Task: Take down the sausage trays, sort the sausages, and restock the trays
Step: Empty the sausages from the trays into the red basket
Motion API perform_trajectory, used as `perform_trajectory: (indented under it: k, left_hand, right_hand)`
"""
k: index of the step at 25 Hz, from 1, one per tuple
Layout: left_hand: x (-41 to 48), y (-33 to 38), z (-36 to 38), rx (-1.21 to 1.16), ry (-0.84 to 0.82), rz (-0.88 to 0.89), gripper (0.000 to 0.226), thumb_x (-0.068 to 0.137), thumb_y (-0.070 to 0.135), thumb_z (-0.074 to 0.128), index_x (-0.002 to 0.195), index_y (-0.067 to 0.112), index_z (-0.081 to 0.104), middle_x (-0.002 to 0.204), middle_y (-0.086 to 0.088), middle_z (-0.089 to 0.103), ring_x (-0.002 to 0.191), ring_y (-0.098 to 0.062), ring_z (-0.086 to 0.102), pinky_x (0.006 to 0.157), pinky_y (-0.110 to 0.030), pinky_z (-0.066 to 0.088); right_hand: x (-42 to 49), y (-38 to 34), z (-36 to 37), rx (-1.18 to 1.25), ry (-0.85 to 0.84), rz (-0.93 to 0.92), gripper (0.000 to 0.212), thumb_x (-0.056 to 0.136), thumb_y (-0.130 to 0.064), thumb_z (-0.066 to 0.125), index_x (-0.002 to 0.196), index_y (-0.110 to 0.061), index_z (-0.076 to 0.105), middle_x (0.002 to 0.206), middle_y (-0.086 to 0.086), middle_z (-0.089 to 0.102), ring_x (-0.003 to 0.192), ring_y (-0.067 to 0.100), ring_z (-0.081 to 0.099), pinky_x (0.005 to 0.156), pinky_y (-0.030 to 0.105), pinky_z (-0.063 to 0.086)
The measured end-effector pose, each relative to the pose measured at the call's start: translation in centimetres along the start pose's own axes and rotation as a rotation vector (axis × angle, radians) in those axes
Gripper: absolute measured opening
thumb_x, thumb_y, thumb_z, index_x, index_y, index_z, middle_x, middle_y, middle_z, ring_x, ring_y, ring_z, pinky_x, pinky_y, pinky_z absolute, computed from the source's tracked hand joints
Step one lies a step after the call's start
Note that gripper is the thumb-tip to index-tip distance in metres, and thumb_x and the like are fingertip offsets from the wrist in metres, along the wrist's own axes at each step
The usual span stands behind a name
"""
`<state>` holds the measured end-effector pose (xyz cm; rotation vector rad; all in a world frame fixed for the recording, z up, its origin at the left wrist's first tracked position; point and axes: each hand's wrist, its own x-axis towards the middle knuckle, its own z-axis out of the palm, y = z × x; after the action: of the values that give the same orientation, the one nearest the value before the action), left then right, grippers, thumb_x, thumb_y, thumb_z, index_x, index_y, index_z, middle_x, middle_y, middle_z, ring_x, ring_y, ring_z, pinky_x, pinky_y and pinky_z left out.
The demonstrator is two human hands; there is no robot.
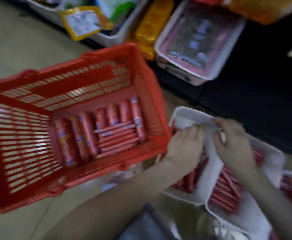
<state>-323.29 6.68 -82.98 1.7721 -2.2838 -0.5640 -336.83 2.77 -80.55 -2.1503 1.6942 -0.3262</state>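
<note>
A red plastic basket [29,193] stands on the floor at the left, with thick and thin red sausages [107,134] lying in its bottom. To its right sit white trays [190,115] holding thin red sausages [225,191]. My left hand [185,142] reaches into the nearer white tray, fingers curled at its inner wall. My right hand [231,139] pinches the white edge between two trays. The frame is blurred, and what the fingers hold is hard to tell.
A shelf at the top holds another white tray [162,42] with a dark packet, yellow packets [152,23] and a white tray of mixed packets [117,37]. The dark shelf base runs along the right. Beige floor lies at the left.
</note>
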Motion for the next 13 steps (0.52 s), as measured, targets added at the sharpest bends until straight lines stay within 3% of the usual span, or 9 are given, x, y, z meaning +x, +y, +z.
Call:
perform_trajectory:
  k: [2, 4, 6, 7, 9, 11, 13]
  left_hand:
    - [-0.7, 1.7, 4.0, 0.078, -0.118, 0.07, 0.048, 0.076, 0.015, 0.03, 0.107, 0.009, 0.066, 0.09, -0.006, 0.065, 0.075, -0.024, 0.063, 0.065, -0.031, 0.053]
    - [-1.3, 2.3, 6.9, 0.121, -0.167, 0.078, 0.048, 0.075, 0.013, 0.03, 0.105, 0.009, 0.067, 0.089, -0.009, 0.065, 0.076, -0.029, 0.064, 0.067, -0.035, 0.055]
    - [-1.6, 1.7, 9.0, 0.219, -0.314, 0.005, 0.05, 0.084, 0.011, 0.035, 0.129, 0.002, 0.052, 0.116, -0.02, 0.058, 0.106, -0.039, 0.059, 0.087, -0.039, 0.05]
    - [-1.7, 1.0, 10.1, 0.293, -0.466, 0.004, 0.055, 0.091, 0.016, 0.038, 0.144, 0.001, 0.031, 0.138, -0.024, 0.04, 0.127, -0.041, 0.042, 0.102, -0.042, 0.039]
    - [-2.3, -0.3, 11.4, 0.394, -0.681, 0.014, 0.074, 0.098, 0.032, 0.04, 0.151, 0.005, -0.004, 0.157, -0.02, -0.001, 0.144, -0.037, 0.004, 0.115, -0.046, 0.013]
    - [-3.0, -0.5, 12.1, 0.416, -0.686, 0.022, 0.084, 0.096, 0.038, 0.045, 0.15, 0.008, -0.012, 0.157, -0.016, -0.017, 0.145, -0.033, -0.01, 0.116, -0.048, 0.003]
    - [-3.6, -0.3, 12.4, 0.314, -0.615, -0.033, 0.086, 0.094, 0.04, 0.049, 0.151, 0.012, -0.009, 0.157, -0.011, -0.019, 0.145, -0.029, -0.014, 0.117, -0.046, 0.003]
  right_hand:
    - [-4.0, 5.2, 1.8, 0.011, -0.067, 0.162, 0.039, 0.082, -0.014, 0.043, 0.11, 0.005, 0.061, 0.103, 0.026, 0.063, 0.094, 0.041, 0.059, 0.087, 0.033, 0.034]
    - [-7.5, 8.7, 4.2, 0.049, -0.18, 0.281, 0.039, 0.079, -0.008, 0.048, 0.114, 0.006, 0.06, 0.105, 0.027, 0.063, 0.096, 0.045, 0.059, 0.088, 0.031, 0.033]
    - [-10.0, 10.0, 6.6, 0.09, -0.257, 0.316, 0.039, 0.082, -0.004, 0.052, 0.119, 0.006, 0.057, 0.109, 0.027, 0.061, 0.099, 0.044, 0.058, 0.092, 0.034, 0.038]
    - [-10.7, 10.0, 7.5, 0.122, -0.274, 0.319, 0.039, 0.084, -0.002, 0.052, 0.122, 0.005, 0.055, 0.111, 0.026, 0.059, 0.102, 0.043, 0.056, 0.094, 0.038, 0.042]
    - [-11.0, 8.9, 9.3, 0.179, -0.304, 0.264, 0.043, 0.089, 0.0, 0.047, 0.132, 0.001, 0.047, 0.123, 0.023, 0.054, 0.112, 0.039, 0.051, 0.098, 0.044, 0.045]
    - [-10.6, 7.3, 10.8, 0.267, -0.417, 0.307, 0.052, 0.093, -0.001, 0.04, 0.144, -0.004, 0.031, 0.141, 0.018, 0.04, 0.13, 0.034, 0.039, 0.108, 0.044, 0.035]
    - [-10.2, 5.9, 12.4, 0.346, -0.502, 0.466, 0.064, 0.094, -0.006, 0.044, 0.15, -0.008, 0.014, 0.144, 0.016, 0.035, 0.135, 0.034, 0.033, 0.11, 0.044, 0.033]
